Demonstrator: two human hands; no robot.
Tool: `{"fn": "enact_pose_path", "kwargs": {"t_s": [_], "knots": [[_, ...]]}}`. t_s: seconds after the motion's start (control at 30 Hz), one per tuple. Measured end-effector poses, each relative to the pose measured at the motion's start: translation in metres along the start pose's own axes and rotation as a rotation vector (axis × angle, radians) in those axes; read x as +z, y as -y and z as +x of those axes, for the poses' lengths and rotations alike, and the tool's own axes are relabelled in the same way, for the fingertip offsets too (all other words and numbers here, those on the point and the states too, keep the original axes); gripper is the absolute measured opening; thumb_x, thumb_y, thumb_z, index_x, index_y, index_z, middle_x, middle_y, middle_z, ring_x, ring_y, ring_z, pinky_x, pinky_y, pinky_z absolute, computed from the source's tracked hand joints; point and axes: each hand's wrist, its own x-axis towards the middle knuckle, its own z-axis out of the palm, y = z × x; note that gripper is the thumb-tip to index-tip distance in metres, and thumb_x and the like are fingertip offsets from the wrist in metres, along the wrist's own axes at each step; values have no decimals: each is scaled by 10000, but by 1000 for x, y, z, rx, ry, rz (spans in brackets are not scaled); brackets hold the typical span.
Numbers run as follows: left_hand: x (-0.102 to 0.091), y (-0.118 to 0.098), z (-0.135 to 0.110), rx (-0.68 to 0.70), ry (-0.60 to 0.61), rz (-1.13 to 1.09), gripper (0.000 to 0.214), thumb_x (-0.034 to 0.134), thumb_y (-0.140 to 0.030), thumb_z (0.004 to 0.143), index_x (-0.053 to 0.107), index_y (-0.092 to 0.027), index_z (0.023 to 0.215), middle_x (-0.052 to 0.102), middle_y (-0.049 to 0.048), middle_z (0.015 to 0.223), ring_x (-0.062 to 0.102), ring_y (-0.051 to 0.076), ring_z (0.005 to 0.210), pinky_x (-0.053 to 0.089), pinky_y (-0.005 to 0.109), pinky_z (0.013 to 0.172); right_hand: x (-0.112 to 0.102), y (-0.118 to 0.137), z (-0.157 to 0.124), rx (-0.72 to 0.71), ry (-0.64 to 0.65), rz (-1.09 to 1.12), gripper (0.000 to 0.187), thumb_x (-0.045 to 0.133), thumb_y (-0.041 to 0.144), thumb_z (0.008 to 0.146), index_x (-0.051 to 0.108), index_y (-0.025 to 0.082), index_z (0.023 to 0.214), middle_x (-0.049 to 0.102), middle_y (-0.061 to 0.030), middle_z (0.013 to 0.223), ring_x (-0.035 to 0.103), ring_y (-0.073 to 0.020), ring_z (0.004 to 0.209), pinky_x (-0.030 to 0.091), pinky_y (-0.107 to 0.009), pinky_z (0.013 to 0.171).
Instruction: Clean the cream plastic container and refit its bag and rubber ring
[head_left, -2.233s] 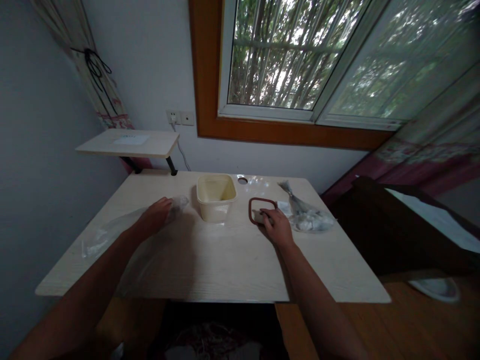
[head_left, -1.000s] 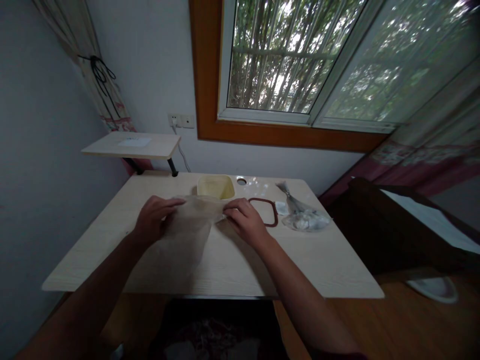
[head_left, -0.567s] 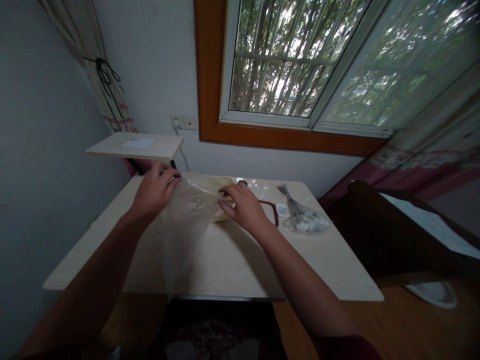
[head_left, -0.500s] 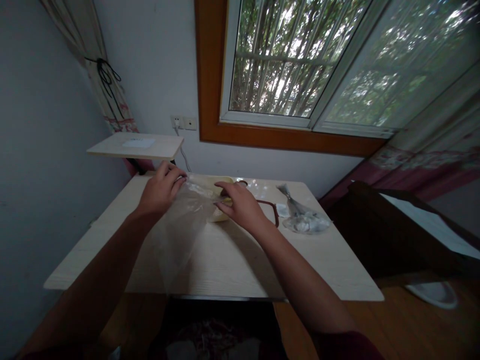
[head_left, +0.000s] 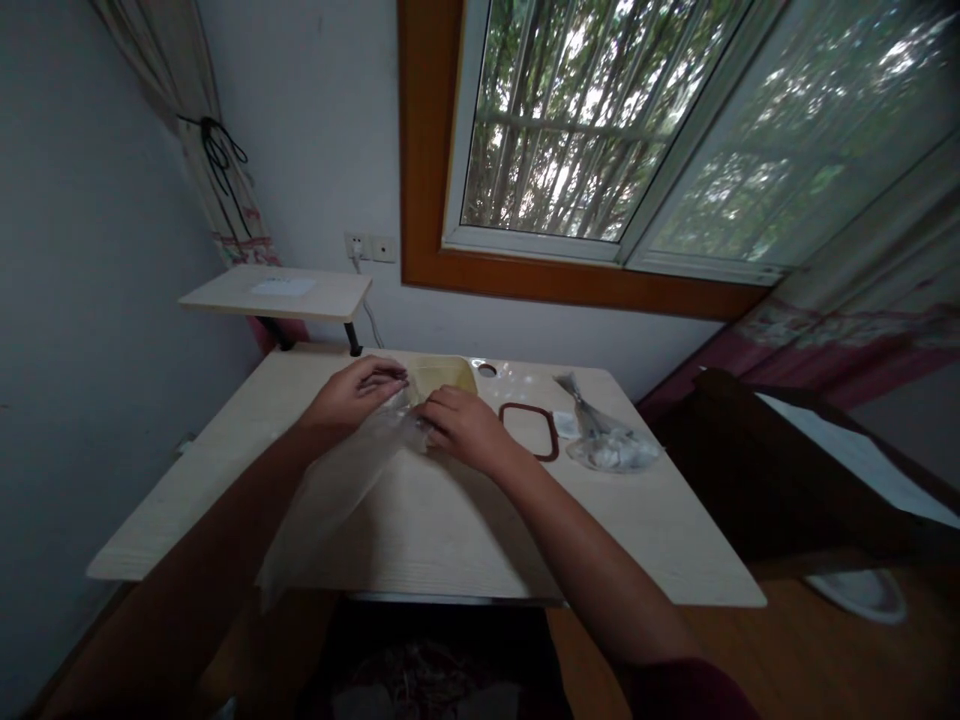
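Note:
A clear plastic bag hangs from my two hands, its lower end trailing toward the table's front edge. My left hand is closed on the bag's gathered upper part. Close beside it, my right hand pinches the same gathered plastic. Just behind the hands stands a pale yellow basket on the table, its front partly hidden by my fingers. What lies inside the basket I cannot make out.
On the table, right of my hands, lie a brown rounded frame, a small white packet and a knotted clear bag of whitish things. A raised shelf stands at the back left. A round hole is near the back edge.
My left hand has moved right and a little down, close to my right hand. The right hand has closed on the plastic. The bag is now bunched, and more of the basket shows.

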Motion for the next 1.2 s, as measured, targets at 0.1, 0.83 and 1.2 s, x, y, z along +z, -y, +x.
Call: {"fn": "enact_pose_path", "kwargs": {"t_s": [0.1, 0.83, 1.2], "knots": [[-12, -3, -21, 106, -70, 139, 490, 588, -478, 905, 549, -210, 1314, 592, 121, 1353, 563, 259, 1265, 438, 448, 1093, 1, -2, -2, 49, -80, -8, 164, 561, 202, 935, 667, 172, 1057, 659, -94, 943, 575, -220, 897, 474, -347, 812], [-32, 47, -39, 133, 24, 409, 580, 426, -478, 979, 393, -208, 1492, 595, 149, 1310, 556, 268, 1232, 440, 442, 1046, 3, 7, -6, -45, -4, -118, 201, 565, 144, 948, 683, 171, 1109, 673, -108, 1012, 562, -232, 957, 487, -362, 801], [1, 24, -11, 236, 191, 832, 287, 451, -326, 966, 625, -232, 1174, 623, 69, 1019, 620, 202, 865, 488, 290, 702, 4, 9, -17, -48, -4, -181, 354, 490, 157, 997, 550, 207, 1343, 673, -93, 1072, 563, -225, 965, 503, -363, 813]]}}
